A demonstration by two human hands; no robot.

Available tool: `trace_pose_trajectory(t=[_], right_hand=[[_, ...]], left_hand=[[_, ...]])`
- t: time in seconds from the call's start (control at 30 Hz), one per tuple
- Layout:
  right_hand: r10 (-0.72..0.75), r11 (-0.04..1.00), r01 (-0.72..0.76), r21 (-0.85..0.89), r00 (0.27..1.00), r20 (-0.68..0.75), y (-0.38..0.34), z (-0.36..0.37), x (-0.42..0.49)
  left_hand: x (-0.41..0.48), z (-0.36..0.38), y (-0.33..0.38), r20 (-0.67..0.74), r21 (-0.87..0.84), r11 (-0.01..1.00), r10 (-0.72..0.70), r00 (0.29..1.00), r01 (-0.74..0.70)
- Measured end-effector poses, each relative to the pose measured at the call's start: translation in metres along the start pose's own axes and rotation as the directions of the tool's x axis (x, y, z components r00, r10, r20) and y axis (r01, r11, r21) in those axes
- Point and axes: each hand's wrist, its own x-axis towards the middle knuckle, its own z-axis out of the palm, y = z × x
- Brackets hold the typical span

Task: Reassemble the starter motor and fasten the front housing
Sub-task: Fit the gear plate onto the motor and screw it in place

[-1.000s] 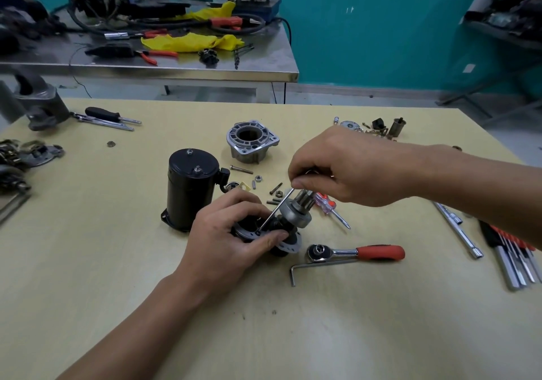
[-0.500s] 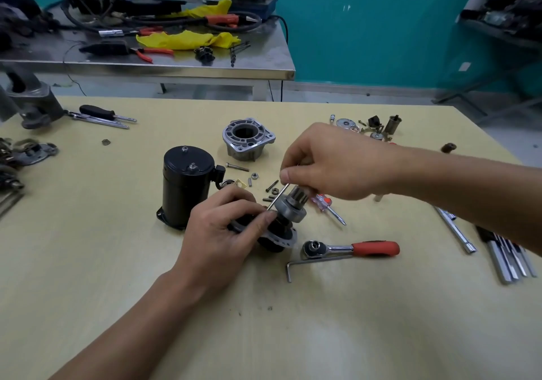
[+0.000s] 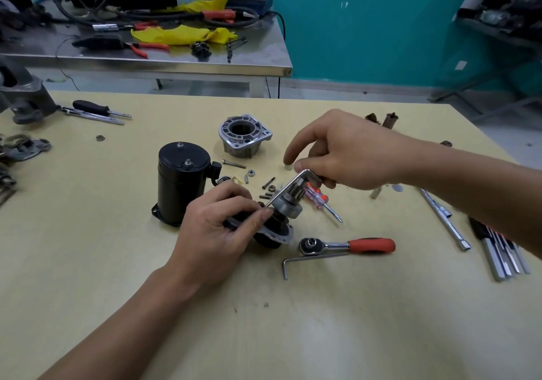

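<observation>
Hex key (image 3: 286, 189) pinched in right hand (image 3: 346, 154), drive assembly (image 3: 289, 208) gripped in left hand (image 3: 217, 224).

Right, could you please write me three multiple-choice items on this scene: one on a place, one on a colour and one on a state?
1. Where is the front housing? A on the table, beyond the black motor body; B in a drawer; C on a shelf.
2. What colour is the ratchet handle? A blue; B red; C green.
3. What is the right hand doing? A resting empty; B gripping a hex key; C waving.
Answers: A, it stands behind the motor body; B, the grip is red; B, it holds the key at its bend.
</observation>
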Motion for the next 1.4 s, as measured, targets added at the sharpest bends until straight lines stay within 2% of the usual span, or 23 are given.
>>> trace_pose_trajectory(t=[0.1, 0.23, 0.27, 0.33, 0.4, 0.43, 0.57, 0.7, 0.8, 0.9, 0.97, 1.0, 1.07, 1.13, 1.2, 1.27, 1.33, 1.4], right_hand=[[0.027, 0.997, -0.023, 0.077, 0.999, -0.046, -0.004, -0.006, -0.002], [-0.081, 0.996, 0.077, -0.051, 0.994, -0.070, -0.011, -0.008, -0.006], [-0.072, 0.996, 0.068, -0.053, 0.994, -0.086, -0.011, -0.006, -0.005], [0.027, 0.998, -0.021, 0.056, 0.993, -0.112, -0.009, -0.001, -0.001], [0.120, 0.975, -0.103, 0.199, 0.990, -0.077, -0.008, -0.002, 0.001], [0.109, 0.970, -0.097, 0.224, 0.993, -0.041, -0.006, -0.005, 0.001], [-0.057, 0.992, 0.038, 0.121, 0.986, 0.157, -0.005, -0.021, -0.003], [-0.073, 0.993, 0.062, 0.101, 0.992, 0.107, -0.005, -0.018, 0.001], [0.071, 0.946, -0.086, 0.312, 0.996, 0.059, -0.006, 0.001, 0.010], [0.220, 0.802, -0.254, 0.541, 0.967, 0.127, -0.007, 0.008, 0.015], [0.230, 0.739, -0.287, 0.610, 0.958, 0.172, -0.004, 0.006, 0.013], [0.202, 0.743, -0.262, 0.615, 0.965, 0.166, -0.001, 0.005, 0.010], [0.106, 0.841, -0.148, 0.521, 0.988, 0.109, 0.003, 0.001, 0.003], [0.022, 0.952, -0.031, 0.306, 0.999, 0.034, 0.003, -0.001, -0.003], [-0.023, 0.994, 0.028, 0.104, 0.998, -0.051, 0.004, 0.000, -0.004], [-0.067, 0.998, 0.066, -0.012, 0.991, -0.116, 0.003, 0.003, -0.003], [-0.092, 0.995, 0.085, -0.052, 0.985, -0.147, -0.001, 0.010, 0.000], [-0.042, 0.997, 0.051, 0.055, 0.987, -0.152, -0.004, 0.014, 0.001]], left_hand=[[0.000, 0.000, 0.001, -0.001, 0.014, 1.000, 0.007, 1.000, -0.007], [0.000, 0.000, 0.001, -0.007, 0.016, 1.000, -0.005, 1.000, 0.005], [0.000, 0.000, 0.001, -0.007, 0.013, 1.000, -0.006, 1.000, 0.006], [0.000, 0.000, 0.002, -0.009, 0.014, 1.000, -0.001, 1.000, 0.001], [0.000, 0.000, 0.003, -0.007, 0.027, 1.000, 0.009, 1.000, -0.009], [0.001, 0.000, 0.003, -0.005, 0.030, 0.999, 0.014, 1.000, -0.014], [0.001, -0.001, 0.005, 0.001, 0.032, 0.999, 0.021, 1.000, -0.021], [0.000, 0.000, 0.004, 0.003, 0.025, 0.999, 0.024, 1.000, -0.024], [-0.001, -0.001, 0.003, 0.014, 0.024, 0.999, 0.028, 0.999, -0.029], [-0.002, -0.001, 0.004, 0.019, 0.027, 0.999, 0.044, 0.999, -0.044], [-0.002, -0.001, 0.003, 0.024, 0.036, 0.998, 0.050, 0.998, -0.051], [-0.002, -0.001, 0.003, 0.025, 0.039, 0.998, 0.050, 0.998, -0.051], [-0.002, -0.001, 0.003, 0.027, 0.039, 0.998, 0.046, 0.999, -0.047], [-0.001, -0.001, 0.004, 0.030, 0.048, 0.998, 0.042, 0.999, -0.043], [-0.001, 0.000, 0.004, 0.026, 0.062, 0.997, 0.039, 0.999, -0.041], [-0.001, 0.000, 0.004, 0.018, 0.066, 0.997, 0.035, 0.999, -0.036], [-0.002, 0.000, 0.004, 0.014, 0.063, 0.998, 0.029, 0.999, -0.030], [-0.002, 0.000, 0.003, 0.010, 0.061, 0.998, 0.025, 1.000, -0.026]])
